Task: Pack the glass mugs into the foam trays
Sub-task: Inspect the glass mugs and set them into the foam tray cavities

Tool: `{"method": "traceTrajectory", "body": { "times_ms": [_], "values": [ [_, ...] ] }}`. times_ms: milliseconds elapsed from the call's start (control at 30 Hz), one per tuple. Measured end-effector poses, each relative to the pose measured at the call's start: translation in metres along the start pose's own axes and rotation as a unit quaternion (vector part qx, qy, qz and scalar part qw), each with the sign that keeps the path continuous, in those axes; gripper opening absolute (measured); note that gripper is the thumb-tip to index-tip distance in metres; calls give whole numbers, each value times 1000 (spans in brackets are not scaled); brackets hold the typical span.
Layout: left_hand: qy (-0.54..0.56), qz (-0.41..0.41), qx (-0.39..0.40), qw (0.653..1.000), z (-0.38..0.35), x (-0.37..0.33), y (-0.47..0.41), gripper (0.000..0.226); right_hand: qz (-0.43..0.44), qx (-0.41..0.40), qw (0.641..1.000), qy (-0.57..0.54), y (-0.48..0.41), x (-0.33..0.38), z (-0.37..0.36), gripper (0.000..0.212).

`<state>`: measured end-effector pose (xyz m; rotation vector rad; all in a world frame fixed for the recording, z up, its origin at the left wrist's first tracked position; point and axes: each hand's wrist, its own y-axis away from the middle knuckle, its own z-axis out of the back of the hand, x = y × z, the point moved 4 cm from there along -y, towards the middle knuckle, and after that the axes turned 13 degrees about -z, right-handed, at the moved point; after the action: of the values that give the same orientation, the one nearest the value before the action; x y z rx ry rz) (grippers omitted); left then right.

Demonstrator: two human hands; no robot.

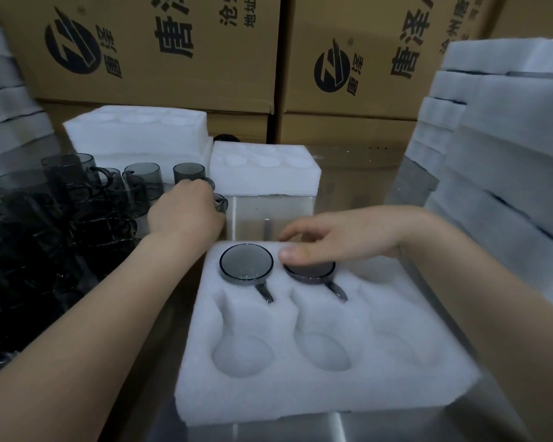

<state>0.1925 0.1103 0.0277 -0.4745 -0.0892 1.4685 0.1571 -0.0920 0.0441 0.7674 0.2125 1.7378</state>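
A white foam tray [326, 371] lay on the counter [348, 193] with two smoked-glass mugs seated in its far slots. The right hand [339, 240], grip open, rested over the second mug [310, 272]; the first mug [246, 262] sat at its 9 o'clock. The left hand [186, 212] closed on a loose mug [220, 204], mostly hidden. Stacked foam [505, 148] stood at 3 o'clock, cartons [179, 49] at 12.
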Motion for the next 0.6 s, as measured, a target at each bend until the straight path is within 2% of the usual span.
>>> {"method": "traceTrajectory", "body": {
  "times_ms": [33,167,267,367,433,600],
  "values": [
    [15,-11,-2,1000,1,-1,-1,19,-4,-32,999,-23,-4,-2,3,86],
    [129,-81,-35,988,14,-17,0,23,-14,-156,976,-152,-16,-5,9,59],
    [232,-160,-105,954,24,-38,5,16,3,-194,940,-280,-19,-2,11,54],
    [331,-216,-155,906,28,-55,11,17,57,-133,865,-480,-20,-4,12,52],
    [371,-218,-168,887,26,-59,13,26,109,-85,821,-553,-20,-4,11,50],
    [494,-161,-137,844,10,-55,10,62,181,-65,782,-593,-21,-1,11,24]
  ]
}}
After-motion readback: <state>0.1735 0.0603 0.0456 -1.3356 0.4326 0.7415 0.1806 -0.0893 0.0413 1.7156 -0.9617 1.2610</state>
